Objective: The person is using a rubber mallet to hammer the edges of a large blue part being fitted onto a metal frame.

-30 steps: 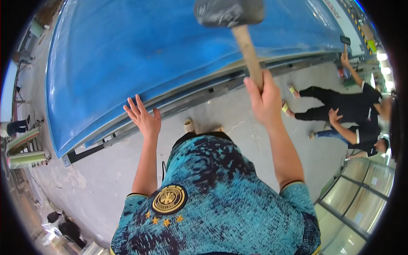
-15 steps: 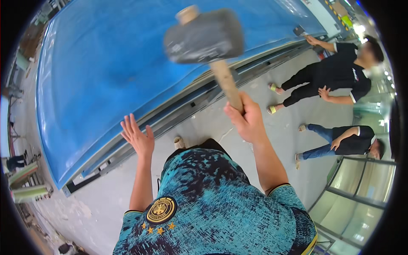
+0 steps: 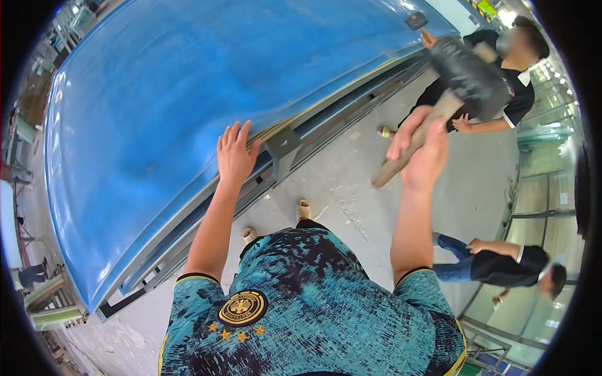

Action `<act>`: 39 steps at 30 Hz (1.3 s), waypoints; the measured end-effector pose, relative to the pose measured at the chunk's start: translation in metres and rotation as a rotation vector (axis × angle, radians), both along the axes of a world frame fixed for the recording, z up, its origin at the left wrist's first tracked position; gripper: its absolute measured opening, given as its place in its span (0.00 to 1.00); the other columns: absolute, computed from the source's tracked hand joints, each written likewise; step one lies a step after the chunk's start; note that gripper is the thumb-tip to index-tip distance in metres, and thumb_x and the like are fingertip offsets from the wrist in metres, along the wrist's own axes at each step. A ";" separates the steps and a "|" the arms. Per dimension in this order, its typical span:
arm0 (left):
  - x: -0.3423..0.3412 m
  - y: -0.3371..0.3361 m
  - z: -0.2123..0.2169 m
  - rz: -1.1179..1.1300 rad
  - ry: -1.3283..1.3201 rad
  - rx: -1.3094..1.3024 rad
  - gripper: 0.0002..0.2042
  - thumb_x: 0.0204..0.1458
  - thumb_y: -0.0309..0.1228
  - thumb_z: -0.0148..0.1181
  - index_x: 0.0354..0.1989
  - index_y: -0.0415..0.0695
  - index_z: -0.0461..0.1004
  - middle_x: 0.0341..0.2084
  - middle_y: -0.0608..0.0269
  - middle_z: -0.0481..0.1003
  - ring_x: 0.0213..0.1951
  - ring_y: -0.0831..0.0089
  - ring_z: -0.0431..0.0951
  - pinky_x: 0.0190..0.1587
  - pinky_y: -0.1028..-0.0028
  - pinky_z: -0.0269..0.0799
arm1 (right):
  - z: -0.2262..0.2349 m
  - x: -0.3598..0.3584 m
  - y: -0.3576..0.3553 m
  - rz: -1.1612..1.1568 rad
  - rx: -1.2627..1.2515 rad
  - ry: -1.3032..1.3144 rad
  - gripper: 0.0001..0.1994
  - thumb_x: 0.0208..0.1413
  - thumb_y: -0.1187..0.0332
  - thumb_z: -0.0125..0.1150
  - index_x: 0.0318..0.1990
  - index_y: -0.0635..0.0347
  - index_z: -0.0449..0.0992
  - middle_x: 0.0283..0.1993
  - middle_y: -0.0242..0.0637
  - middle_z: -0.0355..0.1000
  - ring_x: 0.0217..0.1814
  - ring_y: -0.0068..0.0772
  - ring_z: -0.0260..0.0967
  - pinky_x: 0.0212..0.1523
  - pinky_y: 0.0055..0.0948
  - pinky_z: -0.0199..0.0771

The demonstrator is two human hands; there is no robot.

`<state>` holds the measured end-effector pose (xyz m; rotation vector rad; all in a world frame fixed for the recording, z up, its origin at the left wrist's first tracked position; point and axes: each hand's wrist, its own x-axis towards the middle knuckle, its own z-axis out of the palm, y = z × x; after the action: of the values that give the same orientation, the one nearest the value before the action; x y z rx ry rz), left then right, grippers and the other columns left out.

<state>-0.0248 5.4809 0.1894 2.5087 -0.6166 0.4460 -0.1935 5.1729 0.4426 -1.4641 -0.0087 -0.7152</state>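
Wood and dark rubber meet in the mallet [image 3: 439, 106] that the right hand [image 3: 421, 150] grips around its handle, fingers wrapped tight near the lower end, with the butt of the handle jutting out below and to the left of the fist. The blurred black head rides above and to the right of that hand, so the tool's long axis runs on a slant from lower left to upper right, head pointing away from the person. The left hand [image 3: 236, 153] lies open with fingers spread, palm pressed flat on the edge of the large blue panel [image 3: 163, 106], well apart from the mallet. One panel rests on a grey metal frame [image 3: 295, 147] along its near edge. Two mallets are in view: the second, smaller one [image 3: 415, 21] sits on the panel's far corner under a co-worker's hand. Two other people [image 3: 501, 263] crouch on the concrete floor [image 3: 351, 200] to the right. Both of the person's sandalled feet show below the panel.
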 end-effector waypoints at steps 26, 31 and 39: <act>-0.009 -0.014 -0.030 0.152 -0.019 0.205 0.23 0.70 0.42 0.66 0.73 0.63 0.78 0.71 0.62 0.78 0.73 0.56 0.75 0.77 0.51 0.65 | -0.210 0.175 -0.119 -0.024 -0.955 0.302 0.21 0.80 0.50 0.55 0.54 0.64 0.77 0.38 0.55 0.83 0.40 0.65 0.82 0.45 0.56 0.82; -0.017 -0.003 -0.034 0.170 -0.006 0.212 0.24 0.69 0.41 0.67 0.74 0.63 0.78 0.71 0.63 0.78 0.74 0.57 0.74 0.77 0.51 0.66 | -0.092 0.195 -0.083 0.279 -0.474 0.638 0.23 0.78 0.43 0.58 0.45 0.57 0.74 0.25 0.34 0.70 0.19 0.25 0.68 0.24 0.35 0.70; -0.012 -0.007 -0.033 0.167 0.031 0.187 0.23 0.70 0.41 0.66 0.73 0.63 0.78 0.72 0.63 0.77 0.74 0.58 0.74 0.77 0.51 0.65 | -0.238 0.171 -0.080 0.374 -0.897 0.673 0.23 0.77 0.45 0.57 0.49 0.60 0.77 0.37 0.54 0.83 0.41 0.65 0.82 0.41 0.48 0.79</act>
<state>-0.0365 5.4744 0.1564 2.7531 -0.4572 0.4256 -0.0226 5.0932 0.2051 -2.4173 -0.0935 0.1679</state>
